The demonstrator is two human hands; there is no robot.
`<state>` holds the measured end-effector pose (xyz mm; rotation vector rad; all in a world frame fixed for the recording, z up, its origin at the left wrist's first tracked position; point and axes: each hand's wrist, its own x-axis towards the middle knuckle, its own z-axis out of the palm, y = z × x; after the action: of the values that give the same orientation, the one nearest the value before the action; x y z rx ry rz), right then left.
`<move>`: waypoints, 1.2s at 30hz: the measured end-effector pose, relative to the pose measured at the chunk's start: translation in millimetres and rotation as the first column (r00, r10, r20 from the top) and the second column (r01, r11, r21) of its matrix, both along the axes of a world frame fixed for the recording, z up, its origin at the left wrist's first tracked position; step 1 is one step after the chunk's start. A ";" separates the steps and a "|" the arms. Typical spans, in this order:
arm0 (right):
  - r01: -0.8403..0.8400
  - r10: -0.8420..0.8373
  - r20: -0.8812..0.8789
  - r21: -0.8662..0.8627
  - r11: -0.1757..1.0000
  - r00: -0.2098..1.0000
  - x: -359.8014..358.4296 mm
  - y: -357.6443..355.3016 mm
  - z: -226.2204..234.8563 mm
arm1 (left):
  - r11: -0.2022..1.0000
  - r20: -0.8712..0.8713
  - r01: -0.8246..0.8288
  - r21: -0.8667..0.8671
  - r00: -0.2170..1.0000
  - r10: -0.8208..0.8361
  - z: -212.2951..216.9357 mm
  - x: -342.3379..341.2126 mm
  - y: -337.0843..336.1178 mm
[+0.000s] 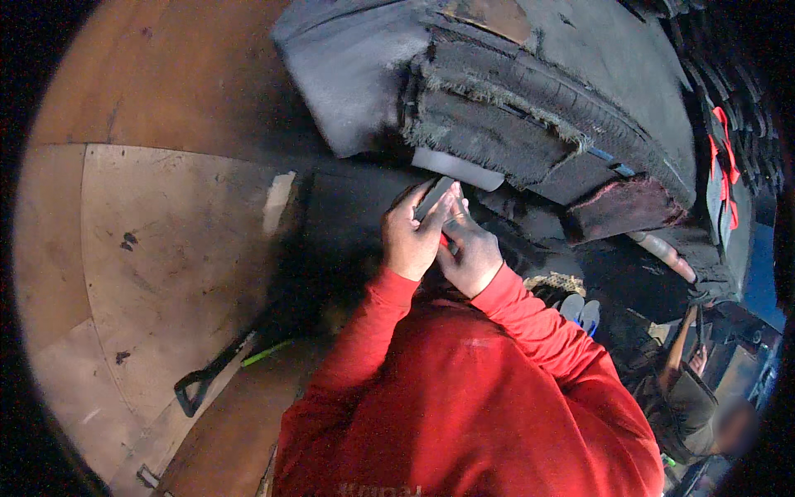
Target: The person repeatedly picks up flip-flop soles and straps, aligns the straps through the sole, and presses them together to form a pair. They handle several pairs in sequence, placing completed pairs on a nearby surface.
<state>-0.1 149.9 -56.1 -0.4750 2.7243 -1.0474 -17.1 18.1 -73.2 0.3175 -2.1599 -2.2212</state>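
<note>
just off centre toward one o'clock, the left hand [410, 238] is clasping a dark flat object [434, 196] between thumb and fingers; the right hand [474, 251], leaning in toward eleven, is holding its fingers bent beside it, that grip too hidden to tell.

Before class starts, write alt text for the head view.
The left hand and right hand, in red sleeves, meet at a small dark object near frayed dark material. A pale panel lies left; another person is lower right.
</note>
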 end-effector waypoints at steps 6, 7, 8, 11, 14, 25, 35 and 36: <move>-0.011 0.073 -0.313 0.195 0.981 0.947 10.6 -2.4 -3.7 | 0.984 -0.068 0.005 0.176 0.998 0.007 10.0 17.8 -7.3; -0.006 0.097 -0.383 0.233 0.973 0.919 10.8 -3.2 -6.9 | 0.980 -0.088 0.016 0.196 0.996 0.001 9.4 21.2 -11.0; -0.008 0.136 -0.475 0.262 0.965 0.869 11.9 -4.2 -10.0 | 0.977 -0.106 0.023 0.212 0.994 0.000 8.3 24.4 -15.0; -0.129 0.162 -0.493 0.100 0.987 0.855 17.6 -7.0 -17.3 | 0.999 -0.330 -0.013 -0.049 0.944 -0.004 5.4 35.4 -31.5; 0.043 -0.111 -0.224 -0.287 0.957 0.968 23.4 -6.4 -19.6 | 0.984 -0.435 -0.035 -0.175 0.899 -0.045 9.2 44.3 -47.8; 0.724 0.693 0.508 -0.689 -0.030 0.512 -49.7 -22.3 -72.0 | 0.710 -0.357 -0.104 -0.696 0.909 -0.217 72.1 32.7 -37.1; 0.854 0.729 0.591 -0.520 0.016 0.346 -33.4 -21.3 -78.7 | 0.655 -0.173 0.042 -0.754 0.950 -0.261 82.7 25.9 -24.7; 0.870 0.726 0.607 -0.493 0.024 0.324 -30.9 -21.2 -80.7 | 0.650 -0.137 0.072 -0.757 0.955 -0.265 83.1 23.4 -24.7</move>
<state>-31.0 128.6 -136.8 0.3710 0.2663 -2.2146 6.3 -6.5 9.9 -0.1892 -2.7792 -1.1222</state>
